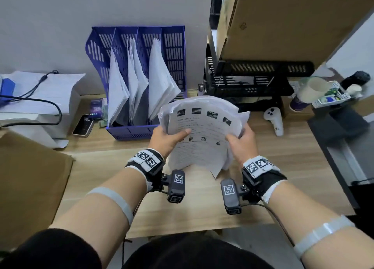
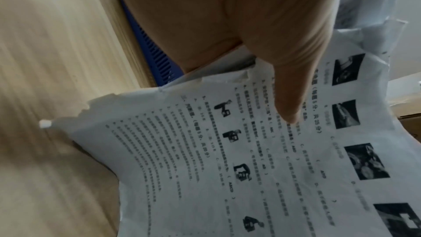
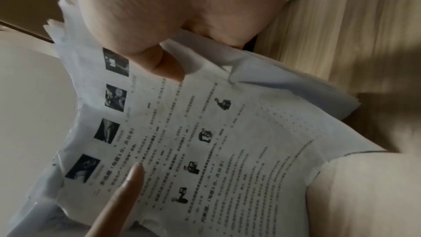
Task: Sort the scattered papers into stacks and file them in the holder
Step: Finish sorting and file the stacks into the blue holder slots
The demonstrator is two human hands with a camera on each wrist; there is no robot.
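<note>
I hold a crumpled stack of printed papers (image 1: 204,131) upright above the wooden desk, its lower edge near the desktop. My left hand (image 1: 168,136) grips the stack's left edge, thumb lying across the top sheet (image 2: 250,150). My right hand (image 1: 240,141) grips the right edge, thumb pressed on the front page (image 3: 205,141). The top sheet shows text and small dark photos. Just behind and left of the stack stands the blue file holder (image 1: 174,46) with paper bundles leaning in three of its slots. Its rightmost slot looks empty.
A white box with cables (image 1: 40,98) and a phone (image 1: 83,125) lie left of the holder. A cardboard sheet (image 1: 30,177) covers the near left. A black rack (image 1: 253,80), white controller (image 1: 274,120) and cup (image 1: 307,92) sit right. A large cardboard box (image 1: 293,20) looms above.
</note>
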